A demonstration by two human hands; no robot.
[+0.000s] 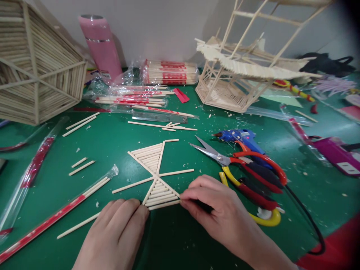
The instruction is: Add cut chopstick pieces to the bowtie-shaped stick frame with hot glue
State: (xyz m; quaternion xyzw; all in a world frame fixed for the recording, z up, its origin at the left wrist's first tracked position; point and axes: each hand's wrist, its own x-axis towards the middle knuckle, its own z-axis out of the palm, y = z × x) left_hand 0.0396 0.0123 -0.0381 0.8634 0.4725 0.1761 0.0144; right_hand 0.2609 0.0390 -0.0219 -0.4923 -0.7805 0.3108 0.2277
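Here, a flat star-shaped frame of wooden sticks [156, 176] is seen lying on the green counter [118, 138], with two of its wedges filled in by rows of short sticks. The near wedge is flanked by both hands. The left hand [118, 232] is laid palm down on the counter, its fingers [132, 210] loosely extended and holding nothing, the tips resting just at the lower left corner of that wedge. The right hand [222, 210] is brought in from the other side, its fingers [188, 197] pinched together at the right end of the lowest stick, which is touched at its tip; whether that stick is actually gripped cannot be told.

Just beyond the right hand, red-handled scissors [239, 165] and yellow-handled pliers [253, 202] are piled against a blue glue gun [239, 137]. Loose sticks and wrapped chopsticks [135, 99] are scattered farther back, near a pink bottle [101, 47]. A stick-built model house [236, 75] is set at the back right, a slatted stick panel [36, 67] at the back left.
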